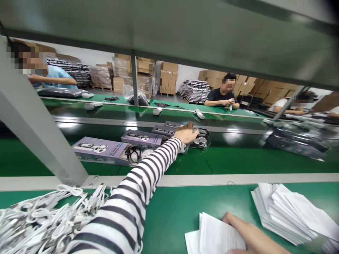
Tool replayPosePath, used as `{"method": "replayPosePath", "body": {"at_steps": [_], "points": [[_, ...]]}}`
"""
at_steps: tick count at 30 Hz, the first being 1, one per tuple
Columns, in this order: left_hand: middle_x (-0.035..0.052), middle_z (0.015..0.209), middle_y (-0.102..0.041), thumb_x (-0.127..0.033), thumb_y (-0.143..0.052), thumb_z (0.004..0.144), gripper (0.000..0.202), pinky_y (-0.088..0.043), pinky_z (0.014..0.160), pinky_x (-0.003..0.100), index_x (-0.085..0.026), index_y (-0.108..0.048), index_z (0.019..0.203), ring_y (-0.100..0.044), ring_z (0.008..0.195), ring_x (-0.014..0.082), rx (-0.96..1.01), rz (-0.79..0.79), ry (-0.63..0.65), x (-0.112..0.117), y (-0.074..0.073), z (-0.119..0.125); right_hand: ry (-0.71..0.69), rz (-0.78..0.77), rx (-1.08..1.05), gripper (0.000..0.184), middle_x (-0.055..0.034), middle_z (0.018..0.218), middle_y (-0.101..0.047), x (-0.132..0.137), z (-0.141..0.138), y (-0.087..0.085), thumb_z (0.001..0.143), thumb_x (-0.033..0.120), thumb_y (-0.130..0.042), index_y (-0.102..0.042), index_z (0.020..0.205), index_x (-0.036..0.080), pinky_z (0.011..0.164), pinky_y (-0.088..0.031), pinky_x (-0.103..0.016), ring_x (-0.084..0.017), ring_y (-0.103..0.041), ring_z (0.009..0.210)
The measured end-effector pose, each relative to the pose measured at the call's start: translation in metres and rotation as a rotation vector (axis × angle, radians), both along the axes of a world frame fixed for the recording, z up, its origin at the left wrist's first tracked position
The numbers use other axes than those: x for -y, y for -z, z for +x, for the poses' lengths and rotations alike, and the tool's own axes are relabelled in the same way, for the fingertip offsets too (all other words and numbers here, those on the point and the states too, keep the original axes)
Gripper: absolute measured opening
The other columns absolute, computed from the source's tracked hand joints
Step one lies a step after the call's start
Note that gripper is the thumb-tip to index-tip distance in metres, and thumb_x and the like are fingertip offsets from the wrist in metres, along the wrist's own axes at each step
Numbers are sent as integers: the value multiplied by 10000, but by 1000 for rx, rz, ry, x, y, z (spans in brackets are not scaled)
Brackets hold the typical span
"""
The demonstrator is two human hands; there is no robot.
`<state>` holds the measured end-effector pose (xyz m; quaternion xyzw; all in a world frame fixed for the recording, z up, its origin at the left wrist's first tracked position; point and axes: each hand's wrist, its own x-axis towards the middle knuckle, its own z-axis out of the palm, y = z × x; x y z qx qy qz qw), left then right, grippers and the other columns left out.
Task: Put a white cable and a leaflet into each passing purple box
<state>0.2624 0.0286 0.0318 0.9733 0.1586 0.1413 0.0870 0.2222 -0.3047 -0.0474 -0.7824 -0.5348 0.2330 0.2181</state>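
My left arm in a black-and-white striped sleeve reaches far out over the green belt. My left hand (186,133) rests palm down on a clear plastic tray with a black and white product (201,138), fingers curled over it. Purple product boxes (141,138) lie in a row beside it on the belt. My right hand (249,234) lies near the bottom edge, fingers stretched flat on a small stack of white paper sheets (214,238).
A heap of coiled white cables (45,215) fills the bottom left. A larger stack of white leaflets (288,211) lies at the right. A grey slanted frame post (37,130) stands at left. Other people sit across the conveyor (238,158); cardboard boxes are stacked behind.
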Motion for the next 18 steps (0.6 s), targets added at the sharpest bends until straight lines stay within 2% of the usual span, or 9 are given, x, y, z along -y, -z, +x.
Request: {"method": "replayPosePath", "body": {"at_steps": [3,5,7,9,12,15,17,18], "points": [[196,1242,-501,-273,-287,905,350,-380,917,355,-94,-493,1125,-534,1064,277,-85,111,154,-10,-11,-28,16,-22,-85,227,-65,1013,-657,-6,20,-5,743,370,-570,-637,913,236,811,-495,-302,-260,-611,949],[194,1248,-493,-219,-361,877,290,-379,927,343,-99,-526,1083,-517,1097,273,-158,189,212,-16,-10,-46,-2,-75,-74,231,-81,1047,-616,-12,26,-13,748,369,-552,-623,902,211,863,-466,-294,-246,-581,992],[185,1182,-545,-251,-429,864,298,-421,870,353,-105,-516,1108,-544,1058,279,-265,210,188,-21,-4,-60,-7,-168,-15,217,-99,1113,-556,-16,24,-21,719,301,-569,-595,905,192,904,-432,-284,-234,-546,1041],[169,1119,-592,-359,-471,857,388,-456,789,360,-121,-486,1163,-581,990,287,-365,180,123,-24,0,-67,12,-270,62,221,-111,1147,-518,-18,16,-23,680,202,-570,-556,900,186,891,-426,-288,-225,-545,1025],[157,1089,-614,-433,-395,889,416,-457,771,366,-139,-501,1163,-595,960,282,-379,198,71,-19,-6,-69,34,-360,115,144,-85,1002,-563,-15,5,-17,697,153,-520,-466,819,207,785,-442,-309,-202,-580,855],[156,1116,-589,-354,-316,919,372,-434,815,356,-128,-552,1096,-570,1000,263,-235,312,168,11,-19,-78,116,-349,42,167,-36,833,-594,-8,5,-8,731,224,-521,-387,832,229,687,-438,-306,-200,-579,744],[147,1069,-597,-461,-293,911,455,-448,766,350,-131,-583,1027,-585,930,255,-237,266,260,47,-24,-96,139,-299,-119,247,-24,830,-619,-3,15,-10,727,288,-556,-375,887,234,670,-448,-294,-198,-590,741],[140,1014,-611,-581,-284,875,553,-457,723,353,-139,-601,976,-596,870,255,-323,191,312,68,-22,-110,133,-263,-224,272,-23,848,-635,-1,24,-14,737,331,-566,-378,907,233,676,-458,-291,-198,-601,753]]}}
